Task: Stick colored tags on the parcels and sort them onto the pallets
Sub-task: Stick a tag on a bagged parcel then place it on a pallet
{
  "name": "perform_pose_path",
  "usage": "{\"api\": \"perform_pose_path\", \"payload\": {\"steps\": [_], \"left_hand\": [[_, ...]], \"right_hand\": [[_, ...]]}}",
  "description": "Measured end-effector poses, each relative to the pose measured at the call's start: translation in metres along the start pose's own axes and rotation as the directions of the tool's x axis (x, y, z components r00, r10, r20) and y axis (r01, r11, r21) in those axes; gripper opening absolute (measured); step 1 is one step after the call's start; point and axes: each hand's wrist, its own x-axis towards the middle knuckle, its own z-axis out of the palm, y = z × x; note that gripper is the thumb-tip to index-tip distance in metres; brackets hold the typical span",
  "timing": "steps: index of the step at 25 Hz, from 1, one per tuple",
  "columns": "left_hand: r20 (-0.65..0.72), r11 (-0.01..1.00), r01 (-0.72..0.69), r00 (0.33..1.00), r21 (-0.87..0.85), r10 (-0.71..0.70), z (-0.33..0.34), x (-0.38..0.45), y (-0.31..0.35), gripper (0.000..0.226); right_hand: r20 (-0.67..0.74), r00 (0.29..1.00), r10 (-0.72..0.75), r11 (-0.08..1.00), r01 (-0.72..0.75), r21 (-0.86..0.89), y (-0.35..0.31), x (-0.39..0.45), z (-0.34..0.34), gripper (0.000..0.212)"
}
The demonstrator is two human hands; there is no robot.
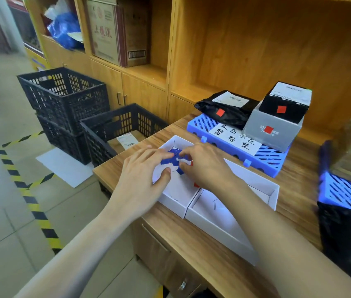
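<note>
While both hands work inside the white tray | left hand and right hand pinch blue tags | I advise peeling one cleanly.

Two bare forearms and hands, nothing worn

The left hand and right hand are uncovered: no gloves, rings, watch or wristband show on either. Both forearms are bare from the wrist down to the bottom edge of the view, and no sleeve cuff comes into sight. Fingernails look short and unpainted; finer detail is blurred.
</note>
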Motion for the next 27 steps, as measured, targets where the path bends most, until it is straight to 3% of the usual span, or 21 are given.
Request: {"api": "perform_pose_path", "payload": {"steps": [3,7,11,19,27], "left_hand": [[0.013,0.999,0.026,1.000,-0.029,-0.025,0.005,-0.002,-0.006,0.036],[0.016,0.996,0.019,1.000,-0.083,-0.017,0.007,-0.005,-0.006,0.034],[-0.003,0.995,0.011,1.000,-0.096,-0.012,0.006,-0.004,-0.007,0.032],[-0.009,0.999,0.021,1.000,-0.050,-0.021,0.006,-0.002,-0.009,0.027],[-0.038,0.996,0.032,0.999,-0.083,-0.036,0.000,0.006,-0.001,0.025]], "right_hand": [[-0.003,1.000,0.017,0.999,-0.017,-0.044,-0.003,0.014,0.009,0.018],[-0.059,0.995,0.078,0.995,-0.081,-0.061,-0.008,0.027,0.020,0.019],[-0.026,0.991,0.135,0.989,-0.136,-0.066,-0.009,0.036,0.025,0.021],[0.094,0.975,0.199,0.961,-0.213,0.174,-0.008,0.038,0.021,0.020],[0.070,0.976,0.208,0.860,-0.217,0.462,-0.009,0.024,0.008,0.019]]}}
